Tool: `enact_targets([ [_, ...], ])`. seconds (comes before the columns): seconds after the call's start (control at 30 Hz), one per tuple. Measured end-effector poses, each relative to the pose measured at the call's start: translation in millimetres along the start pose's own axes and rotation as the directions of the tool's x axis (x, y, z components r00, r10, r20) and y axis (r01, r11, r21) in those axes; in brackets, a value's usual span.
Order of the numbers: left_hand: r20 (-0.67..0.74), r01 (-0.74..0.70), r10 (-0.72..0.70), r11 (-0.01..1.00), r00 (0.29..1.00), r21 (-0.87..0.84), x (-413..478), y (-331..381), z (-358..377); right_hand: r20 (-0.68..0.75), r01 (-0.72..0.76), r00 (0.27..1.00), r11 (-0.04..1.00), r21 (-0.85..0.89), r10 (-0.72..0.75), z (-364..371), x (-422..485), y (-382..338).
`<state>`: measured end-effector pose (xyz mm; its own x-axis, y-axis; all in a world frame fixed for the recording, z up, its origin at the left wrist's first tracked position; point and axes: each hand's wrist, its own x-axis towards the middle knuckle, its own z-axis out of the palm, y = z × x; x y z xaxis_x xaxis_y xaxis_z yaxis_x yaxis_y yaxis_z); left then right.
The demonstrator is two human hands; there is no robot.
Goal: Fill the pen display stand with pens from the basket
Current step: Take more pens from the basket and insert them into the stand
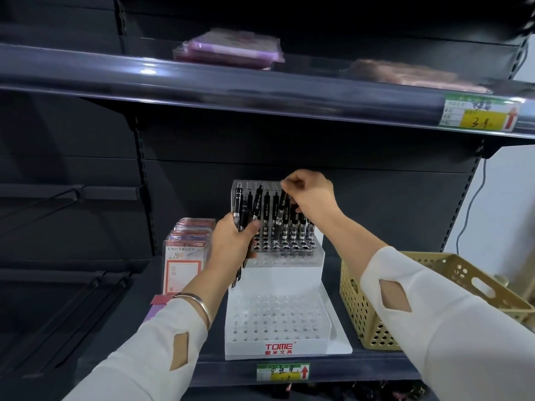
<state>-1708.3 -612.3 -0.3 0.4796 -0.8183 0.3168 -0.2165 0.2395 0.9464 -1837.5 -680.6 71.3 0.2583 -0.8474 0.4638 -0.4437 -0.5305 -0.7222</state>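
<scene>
On the front wall of the white pen display stand (289,277), "TOME" is printed in red above a line of red Chinese characters. The stand is set at the middle of the shelf (376,369), flush with its front edge. A green and yellow price label (282,371) with handwritten characters and a red arrow is fixed to that edge just below the stand. A similar label (480,112), marked "3.9" as far as can be read, is clipped to the front edge of the upper shelf (202,82) near its right end.

A bundle of black pens (241,206) is gripped upright in the left hand (234,241), whose fingers are curled round it, just in front of the stand's left side. A bangle (199,305) is worn on that wrist. A single black pen (281,211), leaning in the back tier, is pinched at its top by the curled fingers of the right hand (312,195). A row of standing pens (298,224) is held in the holes of the back tier; the front tier's holes are unfilled.

A perforated gold basket (356,311) is placed just beside the stand toward the shelf's right end; its contents cannot be made out. Packets (181,267) headed "UNIVERSITY" are stacked upright left of the stand. A purple packet (228,50) is laid on the upper shelf.
</scene>
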Motion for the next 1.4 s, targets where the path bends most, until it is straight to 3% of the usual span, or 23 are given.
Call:
enact_targets([
  [0.2,-0.013,0.052,-0.052,0.999,0.999,-0.003,6,-4,3,0.035,0.033,0.999,0.881,-0.472,-0.018,10,15,-11],
  [0.3,-0.001,0.038,-0.038,0.999,0.999,-0.009,5,-3,3,0.046,0.002,0.998,0.805,-0.593,0.032,15,15,-6],
  [0.43,0.009,0.043,-0.043,0.997,0.999,-0.057,6,-3,3,0.025,-0.030,0.998,0.864,-0.503,0.049,16,12,2],
  [0.7,0.008,0.065,-0.065,0.995,0.998,-0.079,4,-3,3,0.080,-0.025,0.994,0.878,-0.477,0.072,17,12,3],
  [0.83,0.015,0.049,-0.047,0.993,0.999,-0.108,-1,0,1,0.039,0.077,0.997,0.893,-0.444,-0.066,12,10,-7],
  [0.9,0.018,0.043,-0.041,0.992,0.999,-0.118,-4,1,1,0.048,0.103,0.995,0.934,-0.343,-0.092,13,6,-14],
  [1.03,0.019,-0.003,0.005,0.997,1.000,-0.077,-10,6,3,0.092,-0.010,0.996,1.000,-0.001,0.010,15,-1,-24],
  [1.17,0.007,-0.044,0.044,0.998,0.999,-0.043,-13,11,2,0.153,-0.226,0.970,0.929,0.293,0.188,15,-5,-28],
  [1.27,0.028,-0.012,0.014,0.997,1.000,-0.070,-14,11,1,0.192,-0.309,0.948,0.882,0.355,0.255,15,-6,-32],
  [1.4,0.037,0.004,-0.001,0.996,0.999,-0.089,-12,9,-2,0.157,-0.241,0.967,0.924,0.296,0.202,11,-5,-33],
])
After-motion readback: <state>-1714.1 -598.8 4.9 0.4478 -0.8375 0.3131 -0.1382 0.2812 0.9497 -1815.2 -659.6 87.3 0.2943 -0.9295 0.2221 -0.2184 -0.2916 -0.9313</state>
